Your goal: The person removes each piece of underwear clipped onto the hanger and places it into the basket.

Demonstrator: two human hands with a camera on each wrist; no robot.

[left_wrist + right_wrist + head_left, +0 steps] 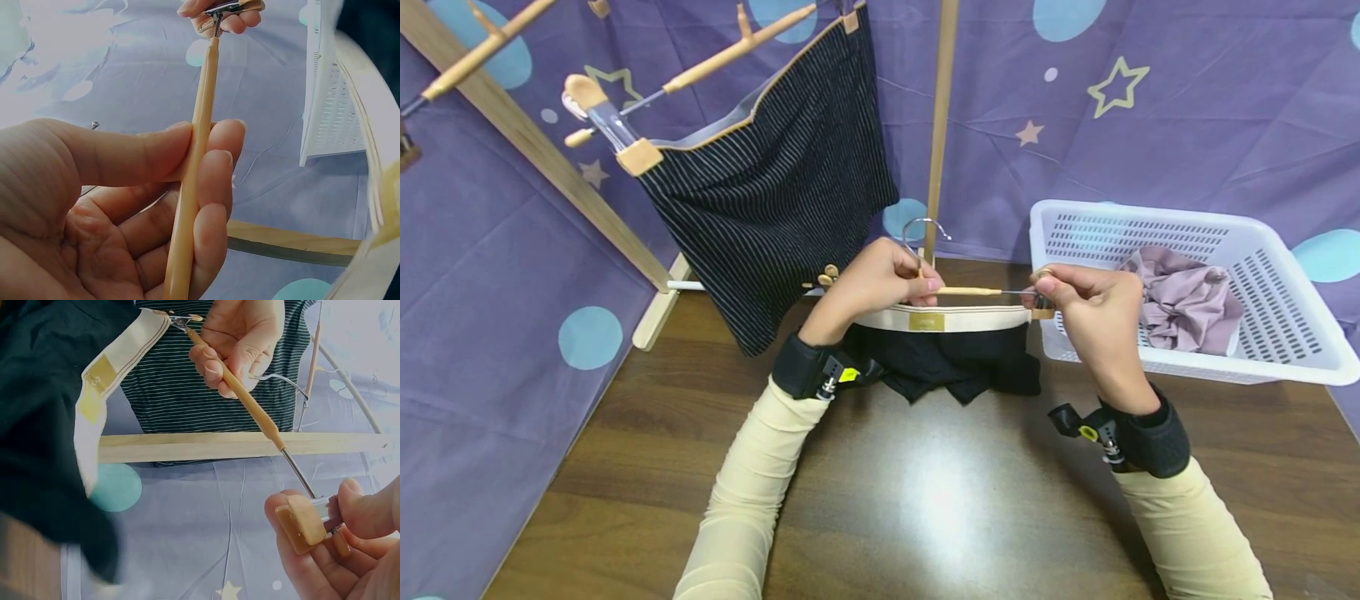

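Note:
My left hand (pixel 891 275) grips the wooden bar of a clip hanger (pixel 200 119) near its metal hook, thumb on one side and fingers curled round the other. At the hanger's right end, my right hand (pixel 1093 312) pinches the clip (pixel 303 522) between thumb and fingers. A black garment (pixel 962 358) with a white waistband (pixel 973 319) and gold label hangs below the bar. In the right wrist view, the far clip (pixel 181 322) holds one end of the waistband, while the other end hangs apart from the clip in my right hand.
A dark striped garment (pixel 767 175) hangs from another clip hanger (pixel 741 47) at the left, on a wooden rack (pixel 942 125). At the right, a white plastic basket (pixel 1150 218) holds crumpled mauve cloth (pixel 1183 300). Beneath is a brown wooden table (pixel 865 492); purple patterned fabric hangs behind.

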